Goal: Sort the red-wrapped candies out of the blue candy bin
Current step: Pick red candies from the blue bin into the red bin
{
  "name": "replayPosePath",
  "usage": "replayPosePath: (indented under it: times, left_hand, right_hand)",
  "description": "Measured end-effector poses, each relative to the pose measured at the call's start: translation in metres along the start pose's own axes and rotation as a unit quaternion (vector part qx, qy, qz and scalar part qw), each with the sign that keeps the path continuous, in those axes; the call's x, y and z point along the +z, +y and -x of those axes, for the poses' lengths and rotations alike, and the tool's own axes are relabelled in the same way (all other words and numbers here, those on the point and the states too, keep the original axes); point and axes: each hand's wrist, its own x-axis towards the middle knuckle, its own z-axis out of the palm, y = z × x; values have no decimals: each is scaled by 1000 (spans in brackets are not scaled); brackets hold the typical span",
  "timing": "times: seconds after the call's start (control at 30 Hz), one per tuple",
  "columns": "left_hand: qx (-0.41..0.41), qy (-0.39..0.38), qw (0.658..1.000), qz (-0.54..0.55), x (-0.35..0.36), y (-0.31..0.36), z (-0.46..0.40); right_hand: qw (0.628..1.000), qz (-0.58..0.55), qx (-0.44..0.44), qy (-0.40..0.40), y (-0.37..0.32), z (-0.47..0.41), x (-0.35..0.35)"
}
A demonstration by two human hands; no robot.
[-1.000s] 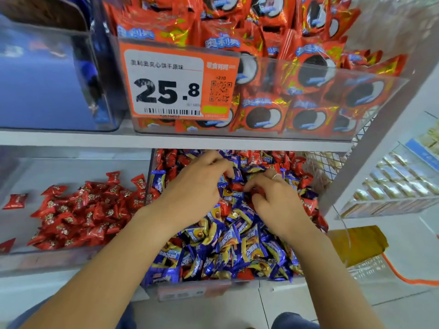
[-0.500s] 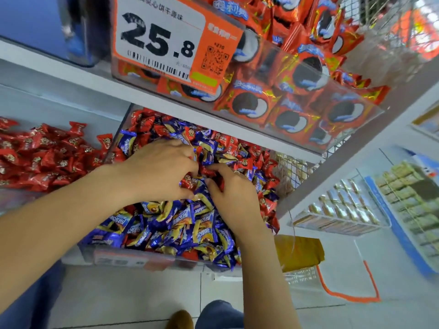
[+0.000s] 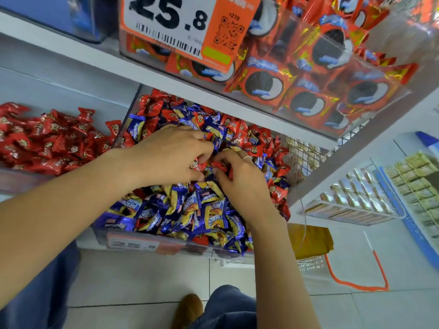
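A clear bin (image 3: 133, 243) on the lower shelf holds a heap of blue-and-gold wrapped candies (image 3: 190, 210) mixed with red-wrapped candies (image 3: 251, 138), most of the red ones toward the back and right. Both my hands are in the middle of the heap. My left hand (image 3: 171, 157) has its fingers curled round red-wrapped candies (image 3: 197, 165). My right hand (image 3: 240, 179), a ring on one finger, pinches a red-wrapped candy (image 3: 219, 166) right beside the left fingertips.
The bin to the left (image 3: 21, 181) holds a pile of only red candies (image 3: 52, 138). An upper shelf bin (image 3: 389, 43) of orange cookie packs with a 25.8 price tag (image 3: 180, 27) overhangs the hands. A wire basket (image 3: 306, 155) stands at right. Below is tiled floor.
The view has tilted and come closer. My hands have drawn together in the heap, and their fingertips now close on red candies between them.
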Motion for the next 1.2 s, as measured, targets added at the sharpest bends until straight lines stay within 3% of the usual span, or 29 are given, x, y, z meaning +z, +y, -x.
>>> replayPosePath:
  times: [0.33,0.5,0.6,0.7,0.83,0.97,1.07,1.2]
  left_hand:
    - [-4,57,993,105,-21,0,8]
    - [-13,39,991,129,-19,0,9]
    - [-6,17,992,125,-15,7,6]
    - [15,-13,995,99,-11,24,1]
    - [39,-95,994,-27,-1,38,-1]
    - [-1,-62,993,-99,-5,25,0]
    - [-37,-49,992,-107,-11,20,-1]
    - [22,-32,992,-123,-4,37,-5]
  right_hand:
    - [982,-99,136,87,11,10,-41]
    - [981,-113,155,33,20,20,-44]
    - [989,-100,108,-4,18,20,-39]
    - [993,-81,67,-52,14,16,-31]
    - [989,8,115,-93,22,20,-33]
    - [987,36,148,-56,28,27,-40]
    - [990,47,122,-56,22,24,-38]
    - [995,39,72,-57,17,17,-24]
